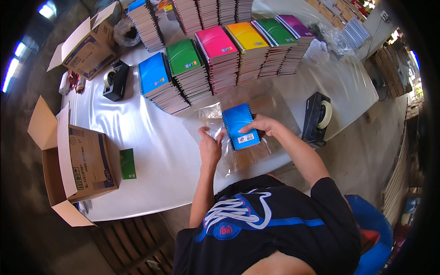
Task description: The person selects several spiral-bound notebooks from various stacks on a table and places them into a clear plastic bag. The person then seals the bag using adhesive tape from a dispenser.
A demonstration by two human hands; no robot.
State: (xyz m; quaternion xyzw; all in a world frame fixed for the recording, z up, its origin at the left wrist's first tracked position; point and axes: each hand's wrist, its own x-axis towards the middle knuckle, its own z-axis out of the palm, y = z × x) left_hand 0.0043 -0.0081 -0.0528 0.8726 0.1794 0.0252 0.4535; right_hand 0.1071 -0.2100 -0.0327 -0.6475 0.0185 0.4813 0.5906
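A blue spiral notebook [239,123] lies back side up on a clear plastic sleeve [215,114] near the front edge of the white table [151,151]. My right hand [259,124] rests on the notebook's right edge, fingers pressing its cover. My left hand [209,145] sits just left of the notebook with its fingers pinching the clear plastic. More clear plastic sheets [256,98] spread under and behind the notebook.
Stacks of spiral notebooks in blue [156,80], green [185,64], pink [217,50], yellow [247,41] and purple stand behind. Black tape dispensers sit at right [317,118] and left [114,80]. An open cardboard box [75,160] with a green notebook [128,163] is at left.
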